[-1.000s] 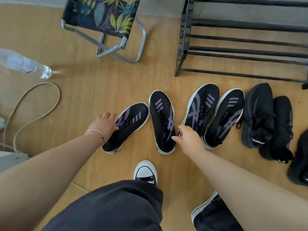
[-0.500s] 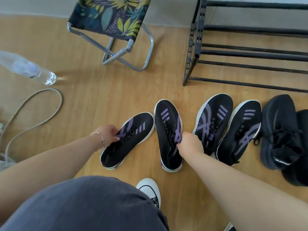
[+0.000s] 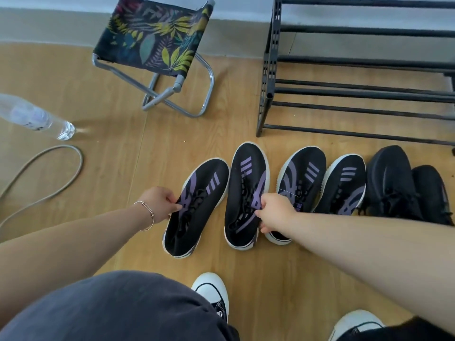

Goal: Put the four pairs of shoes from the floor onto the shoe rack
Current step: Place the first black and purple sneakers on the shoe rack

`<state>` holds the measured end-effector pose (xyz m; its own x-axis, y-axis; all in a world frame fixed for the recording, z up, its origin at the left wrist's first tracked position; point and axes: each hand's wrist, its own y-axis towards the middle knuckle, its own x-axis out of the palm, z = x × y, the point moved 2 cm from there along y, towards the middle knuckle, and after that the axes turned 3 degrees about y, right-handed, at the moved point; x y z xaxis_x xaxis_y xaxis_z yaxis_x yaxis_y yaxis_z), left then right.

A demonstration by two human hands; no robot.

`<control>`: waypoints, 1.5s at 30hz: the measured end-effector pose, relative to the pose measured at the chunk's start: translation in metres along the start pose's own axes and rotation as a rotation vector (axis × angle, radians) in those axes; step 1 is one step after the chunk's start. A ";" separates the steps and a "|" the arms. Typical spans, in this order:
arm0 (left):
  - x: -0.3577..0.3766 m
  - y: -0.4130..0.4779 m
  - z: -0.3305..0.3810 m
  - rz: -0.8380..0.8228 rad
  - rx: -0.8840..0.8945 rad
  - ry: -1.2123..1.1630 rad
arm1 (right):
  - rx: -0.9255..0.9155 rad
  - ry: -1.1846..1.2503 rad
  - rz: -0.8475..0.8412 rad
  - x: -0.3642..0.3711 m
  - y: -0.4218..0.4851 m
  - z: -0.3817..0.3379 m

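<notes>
My left hand (image 3: 161,205) pinches leftmost purple-striped shoe (image 3: 197,207) at collar; right hand (image 3: 275,212) grips neighbouring shoe (image 3: 246,193); soles seemingly on floor (image 3: 110,168).

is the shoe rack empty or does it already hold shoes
Empty as far as visible: the shoe rack shows only bare bars; its right end is cut off.

Both arms reach down — left hand (image 3: 161,204) and right hand (image 3: 275,212) pinched closed.
</notes>
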<state>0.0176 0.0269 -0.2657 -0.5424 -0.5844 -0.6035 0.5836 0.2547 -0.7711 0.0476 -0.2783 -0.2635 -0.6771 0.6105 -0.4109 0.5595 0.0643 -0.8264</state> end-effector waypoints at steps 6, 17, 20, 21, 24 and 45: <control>0.000 -0.021 0.056 -0.041 0.043 -0.185 | -0.045 0.123 -0.094 -0.080 -0.009 0.009; 0.040 -0.052 0.174 0.029 0.088 -0.233 | -0.057 0.437 -0.031 -0.156 -0.021 0.086; 0.045 -0.049 0.211 0.061 0.098 -0.298 | -0.104 0.433 0.066 -0.181 -0.020 0.099; 0.047 -0.048 0.223 0.073 0.106 -0.320 | -0.113 0.433 0.105 -0.190 -0.018 0.103; 0.049 -0.042 0.258 0.113 0.119 -0.343 | -0.128 0.464 0.199 -0.213 -0.008 0.115; 0.044 0.043 0.350 0.403 0.067 -0.488 | -0.227 0.494 0.290 -0.278 0.085 0.093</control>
<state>0.2296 -0.2575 -0.2543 0.0558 -0.7404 -0.6698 0.7294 0.4883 -0.4791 0.2391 -0.5162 -0.2554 -0.2113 0.9183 -0.3347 0.8122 -0.0255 -0.5828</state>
